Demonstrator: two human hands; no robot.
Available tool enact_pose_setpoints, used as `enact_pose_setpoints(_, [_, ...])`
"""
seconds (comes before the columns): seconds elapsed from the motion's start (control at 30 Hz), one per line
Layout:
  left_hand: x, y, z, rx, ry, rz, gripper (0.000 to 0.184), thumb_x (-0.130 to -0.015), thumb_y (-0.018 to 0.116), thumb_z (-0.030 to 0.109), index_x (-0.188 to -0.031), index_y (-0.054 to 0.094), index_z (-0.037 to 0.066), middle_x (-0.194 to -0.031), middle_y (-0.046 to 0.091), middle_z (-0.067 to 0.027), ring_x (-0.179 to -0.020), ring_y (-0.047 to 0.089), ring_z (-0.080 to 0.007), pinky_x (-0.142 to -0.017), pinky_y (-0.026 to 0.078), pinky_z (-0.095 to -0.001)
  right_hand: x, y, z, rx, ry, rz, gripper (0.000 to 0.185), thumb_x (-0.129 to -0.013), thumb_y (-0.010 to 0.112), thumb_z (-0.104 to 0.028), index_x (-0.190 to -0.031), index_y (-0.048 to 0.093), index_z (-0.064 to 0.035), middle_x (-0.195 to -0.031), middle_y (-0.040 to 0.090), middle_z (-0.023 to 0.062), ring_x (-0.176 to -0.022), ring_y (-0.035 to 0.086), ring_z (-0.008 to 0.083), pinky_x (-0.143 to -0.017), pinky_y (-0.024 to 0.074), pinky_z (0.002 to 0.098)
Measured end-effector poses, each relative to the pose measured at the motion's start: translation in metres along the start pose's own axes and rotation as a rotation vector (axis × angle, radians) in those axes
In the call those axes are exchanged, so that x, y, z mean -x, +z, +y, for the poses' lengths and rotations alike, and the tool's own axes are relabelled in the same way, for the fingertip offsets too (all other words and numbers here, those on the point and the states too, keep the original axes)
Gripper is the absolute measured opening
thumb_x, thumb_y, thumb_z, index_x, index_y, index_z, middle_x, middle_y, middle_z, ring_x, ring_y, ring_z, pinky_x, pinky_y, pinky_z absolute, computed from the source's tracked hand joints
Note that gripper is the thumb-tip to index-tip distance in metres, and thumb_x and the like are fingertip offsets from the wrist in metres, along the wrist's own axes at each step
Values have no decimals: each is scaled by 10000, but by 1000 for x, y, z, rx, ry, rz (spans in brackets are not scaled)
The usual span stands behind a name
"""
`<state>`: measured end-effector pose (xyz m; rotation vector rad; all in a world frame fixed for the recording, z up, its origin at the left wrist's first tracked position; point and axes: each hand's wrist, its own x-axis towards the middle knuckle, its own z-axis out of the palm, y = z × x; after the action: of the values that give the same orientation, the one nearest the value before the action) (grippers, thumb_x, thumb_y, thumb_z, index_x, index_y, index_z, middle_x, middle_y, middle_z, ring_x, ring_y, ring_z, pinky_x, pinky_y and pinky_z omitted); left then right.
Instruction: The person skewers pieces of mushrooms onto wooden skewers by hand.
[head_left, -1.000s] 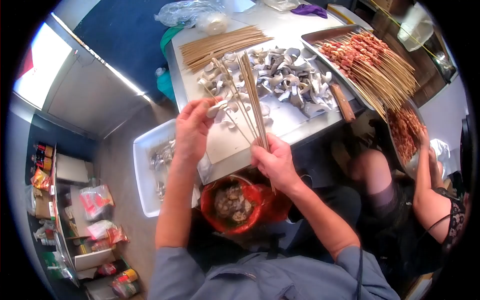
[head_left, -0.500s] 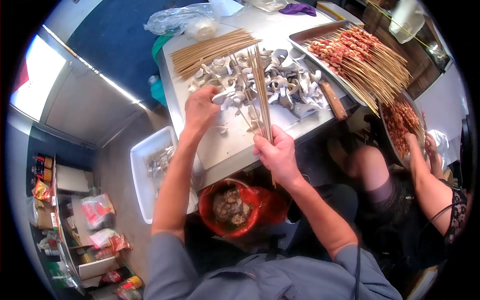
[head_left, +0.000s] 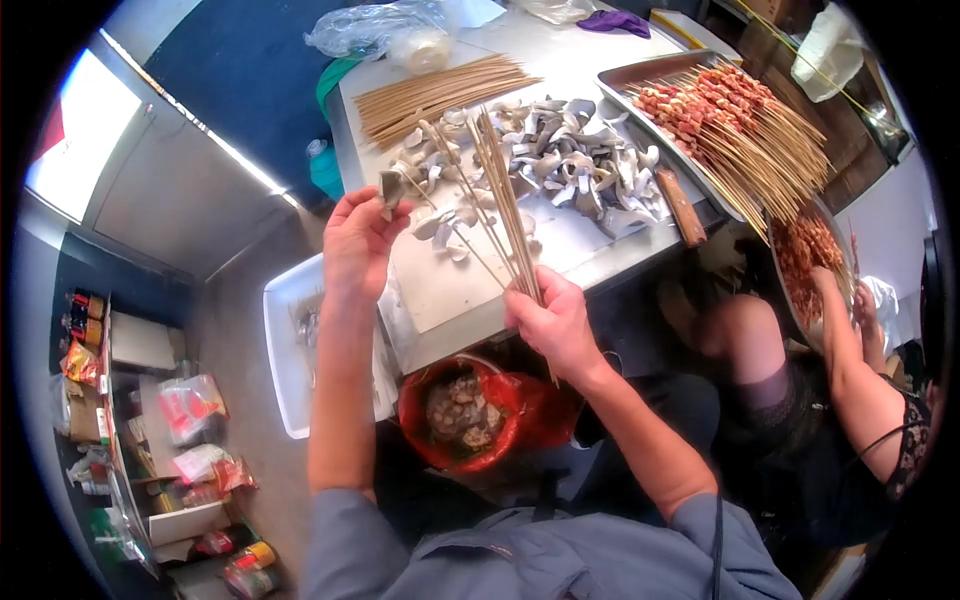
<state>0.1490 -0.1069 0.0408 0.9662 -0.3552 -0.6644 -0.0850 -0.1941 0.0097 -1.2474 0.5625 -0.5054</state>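
My left hand [head_left: 362, 238] pinches a grey-white oyster mushroom piece [head_left: 391, 190] between thumb and fingers, at the table's left side. My right hand [head_left: 556, 322] is closed around a bundle of bamboo skewers [head_left: 508, 195] whose upper ends fan out over the table. A few skewers lean apart from the bundle towards the left. Mushroom pieces [head_left: 448, 232] sit by those skewers; whether they are threaded on I cannot tell. Behind them spreads a heap of torn oyster mushrooms [head_left: 585, 160]. Further back, loose bamboo skewers [head_left: 440, 95] lie in a flat pile.
A metal tray [head_left: 618, 82] of meat skewers [head_left: 735, 125] and a wooden-handled tool [head_left: 680, 207] are at the right. Below stand a white tub [head_left: 278, 350] and a red-bag-lined bucket [head_left: 412, 425]. At far right, another person's hands [head_left: 828, 290] work over a second meat container.
My left hand has drawn back to the left, away from the mushrooms beside the skewers, and now holds a piece up. My right hand still grips the bundle, whose tips lean further left.
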Motion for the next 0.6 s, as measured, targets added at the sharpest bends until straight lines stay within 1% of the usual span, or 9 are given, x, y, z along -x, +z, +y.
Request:
enact_pose_setpoints(0.23, [4, -7, 8, 52, 20, 3, 106, -901, 582, 18, -1006, 564, 14, -963, 664, -135, -845, 674, -245, -766, 568, -335, 1, 3, 2, 27, 9, -41, 103, -859, 579, -97, -804, 568, -10, -656, 584, 15, -599, 524, 75, -549, 416, 234])
enact_pose_setpoints(0.3, [2, -12, 6, 46, 61, 5, 130, -900, 593, 27, -1029, 583, 34, -1000, 666, -136, -878, 670, -248, -797, 573, -351, 2, 3, 4, 42, -4, -48, 104, -859, 581, -97, -803, 570, -9, -655, 584, 15, -601, 527, 77, -553, 418, 235])
enact_pose_setpoints(0.43, [5, -6, 7, 53, 72, -14, 128, -903, 579, 4, -1026, 588, 35, -995, 667, -132, -872, 668, -240, -799, 573, -345, 3, 4, 3, 95, -25, -71, 99, -857, 583, -98, -818, 578, -7, -654, 583, 16, -610, 538, 82, -571, 433, 243])
enact_pose_setpoints(0.5, [9, 3, 7, 19, 128, 15, 115, -895, 599, 9, -1005, 577, 31, -926, 670, -117, -812, 670, -226, -755, 561, -321, 4, 4, 3, 110, -28, -74, 97, -857, 583, -98, -824, 580, -7, -655, 583, 16, -613, 542, 83, -576, 437, 245])
enact_pose_setpoints(0.53, [9, 3, 6, 19, 127, 14, 115, -895, 599, 9, -1005, 577, 31, -926, 670, -117, -812, 670, -226, -755, 561, -321, 4, 4, 4, 88, -32, -79, 73, -872, 580, -98, -841, 573, -32, -658, 572, 1, -561, 488, 51, -513, 383, 207])
enact_pose_setpoints(0.57, [8, 4, 6, -50, 176, 9, 118, -892, 604, 8, -1007, 583, 27, -920, 670, -112, -803, 667, -213, -746, 553, -310, 4, 4, 5, 66, -35, -85, 52, -887, 577, -97, -857, 566, -56, -661, 561, -15, -509, 435, 20, -450, 329, 169])
enact_pose_setpoints(0.6, [8, 4, 5, -118, 225, 4, 121, -890, 609, 6, -1008, 588, 23, -913, 671, -107, -794, 665, -199, -738, 546, -299, 4, 5, 4, 66, -35, -84, 52, -887, 577, -97, -857, 566, -56, -661, 561, -15, -509, 435, 20, -450, 329, 169])
